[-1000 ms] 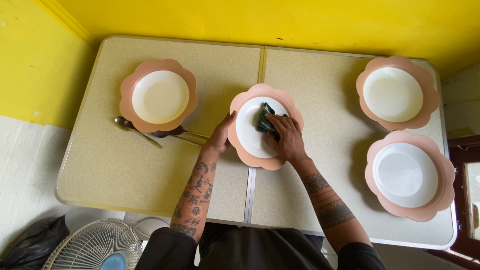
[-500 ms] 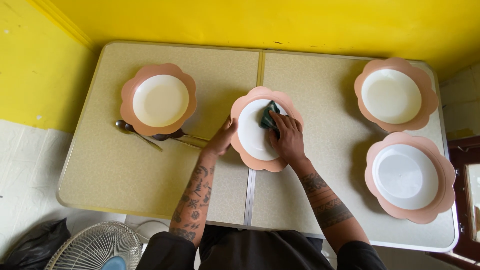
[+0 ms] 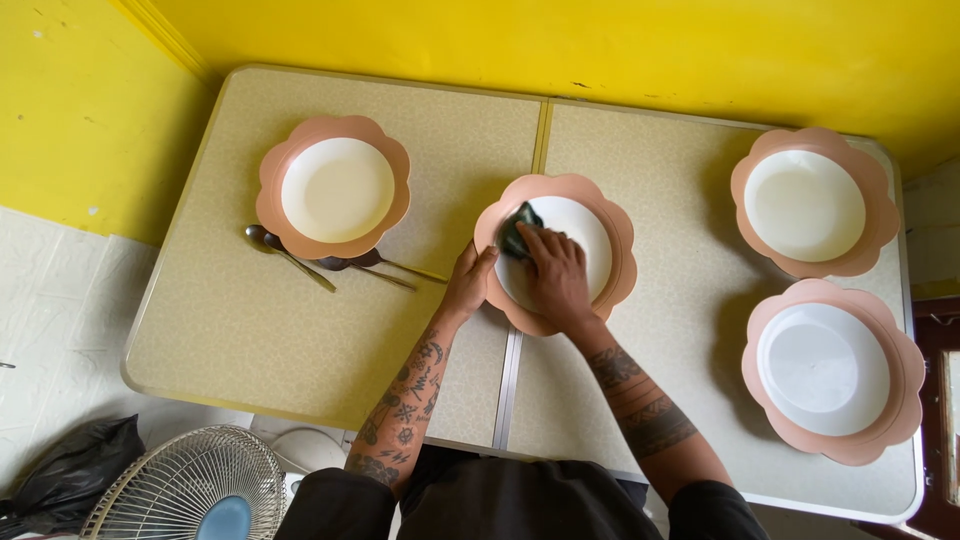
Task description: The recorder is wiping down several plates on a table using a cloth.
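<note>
A pink flower-rimmed plate with a white centre (image 3: 600,240) lies in the middle of the beige table (image 3: 250,330). My right hand (image 3: 555,275) presses a dark green cloth (image 3: 517,229) onto the plate's left inner part. At the plate's left rim, my left hand (image 3: 468,283) grips the edge and steadies it.
Three more pink-rimmed plates lie on the table: one at back left (image 3: 335,188), one at back right (image 3: 808,202), one at right front (image 3: 828,368). Spoons (image 3: 330,262) lie beside the left plate. A fan (image 3: 195,490) and a dark bag (image 3: 60,475) sit on the floor at lower left.
My right hand has slid the cloth from the plate's right part across to its left part. My left hand stays on the rim.
</note>
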